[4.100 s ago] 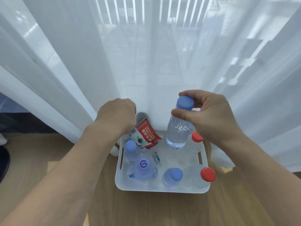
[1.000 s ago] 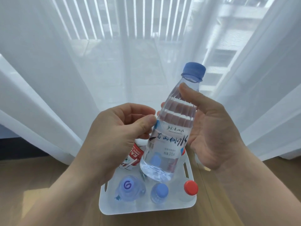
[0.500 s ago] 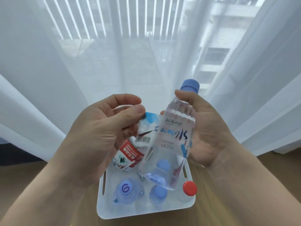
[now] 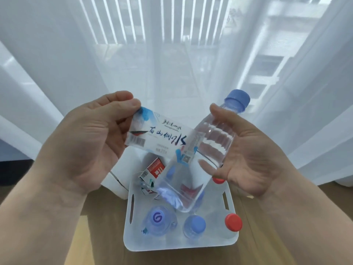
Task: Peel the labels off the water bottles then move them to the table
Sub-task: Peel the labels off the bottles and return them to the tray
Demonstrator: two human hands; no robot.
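My right hand [image 4: 248, 150] holds a clear water bottle [image 4: 206, 150] with a blue cap, tilted so the cap points up and right. My left hand [image 4: 91, 142] pinches the free end of its white label [image 4: 156, 134], which has black script and a barcode. The label is stretched out to the left and still clings to the bottle at its right end. Both hands are above a white basket [image 4: 232, 243] on the floor.
In the basket stand a bottle with a purple-marked cap [image 4: 157, 219], a blue-capped bottle [image 4: 194, 225] and a red-capped bottle [image 4: 233, 222]; a peeled red label [image 4: 153, 170] lies at its back. White sheer curtains [image 4: 57, 64] hang right behind. Wooden floor [image 4: 99, 236] surrounds the basket.
My right hand lifted the bottle out of the basket. My left hand took the label's edge and has pulled it away to the left, unwrapping most of it from the bottle.
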